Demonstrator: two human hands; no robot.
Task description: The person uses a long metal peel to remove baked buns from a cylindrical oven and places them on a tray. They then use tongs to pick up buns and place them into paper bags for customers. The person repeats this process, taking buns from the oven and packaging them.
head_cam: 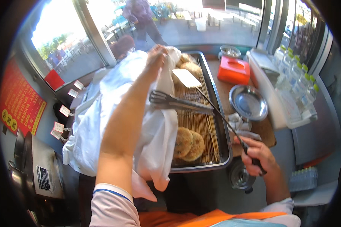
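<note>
My right hand (pixel 257 156) grips the black handle of a long spatula (pixel 187 78), whose pale flat blade is over the upper part of a dark metal tray (pixel 226 142). At the tray's far end my left hand (pixel 157 55) pinches the edge of a white cloth (pixel 122 76), which covers the tray's left side. Black-headed tongs (pixel 184 103) lie across the cloth and the slatted bamboo mat (pixel 197 120). Two round browned flatbreads (pixel 189 144) overlap at the near end of the mat. More breads (pixel 191 68) sit at the far end, partly behind the blade and cloth.
Right of the tray are a red tissue box (pixel 234 71), a steel bowl (pixel 248 102), a crumpled cloth (pixel 238 124) and a white container (pixel 270 96) beside plastic bottles (pixel 297 73). A metal appliance (pixel 47 170) stands at left. Beyond the window (pixel 187 31) a person stands.
</note>
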